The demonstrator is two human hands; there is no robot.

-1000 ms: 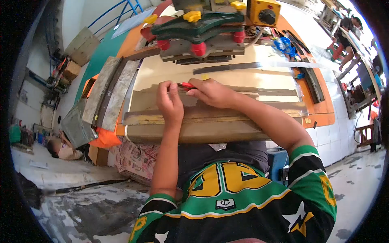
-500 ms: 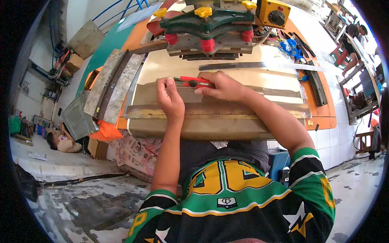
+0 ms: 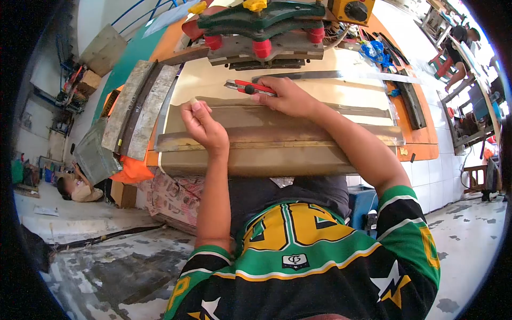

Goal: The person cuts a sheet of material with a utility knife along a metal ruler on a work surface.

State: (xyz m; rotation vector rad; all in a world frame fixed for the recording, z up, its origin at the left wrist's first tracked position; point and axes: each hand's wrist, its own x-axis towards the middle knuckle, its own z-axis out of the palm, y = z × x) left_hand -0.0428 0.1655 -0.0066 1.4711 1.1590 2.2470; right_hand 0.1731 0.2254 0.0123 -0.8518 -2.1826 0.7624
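Observation:
My right hand (image 3: pixel 290 96) is closed round a red snap-off cutter (image 3: pixel 250 87), whose silver blade end points left above the cream sheet. My left hand (image 3: pixel 205 124) is closed in a pinch to the lower left of the blade, apart from it. A small pale tip shows above the thumb, but whether it is a finger or a held scrap is unclear. Beneath both hands lies brown sheet material (image 3: pixel 240 114) on the cream-covered table. A long brown metal bar (image 3: pixel 277 140) crosses it near the front edge.
A green press (image 3: pixel 261 24) with red and yellow knobs stands at the back. Metal bars (image 3: pixel 152 114) lie at the left, and a steel ruler (image 3: pixel 304 75) lies behind the cutter. Blue plastic (image 3: pixel 378 57) sits at the back right. Other people are in the background.
My left hand has moved left and down, away from the cutter. My right hand has raised the cutter slightly and shifted it left, and its blade end now shows clear of the fingers.

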